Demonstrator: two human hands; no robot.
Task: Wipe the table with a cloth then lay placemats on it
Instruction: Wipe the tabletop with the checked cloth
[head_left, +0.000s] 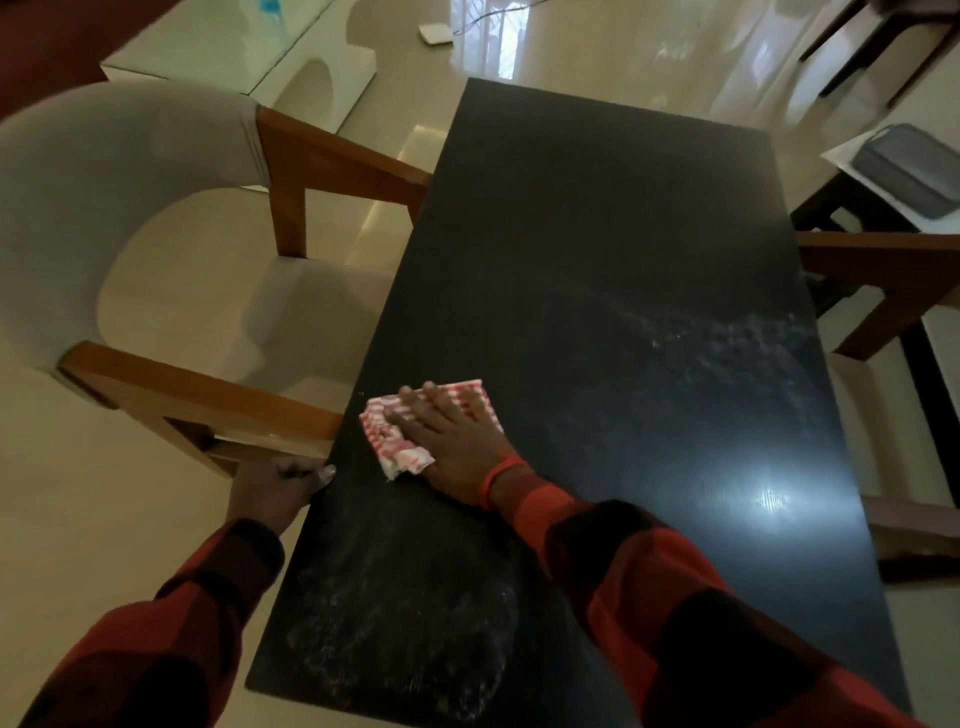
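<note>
At lower centre of the frame, the right hand lay flat on the red-and-white cloth, fingers straight and slightly spread, pressing it onto the dark table near the table's left edge. The left hand was at that same edge, just left of the cloth; its thumb lay on the tabletop and the fingers curled under the rim, so the hand appeared to be gripping the table to brace it. Wiping was judged to be in progress and incomplete — pale, streaky smears showed at the bottom left of the tabletop and again at centre right, either damp trails from the cloth or residue not yet cleared; which one could not be determined. The far half of the table, toward the top of the frame, looked uniformly dark. No placemats lay on the table. A grey, flat stack sat on a side surface at the upper right — possibly the placemats, though this could not be confirmed. The laying step therefore remained wholly outstanding.
</note>
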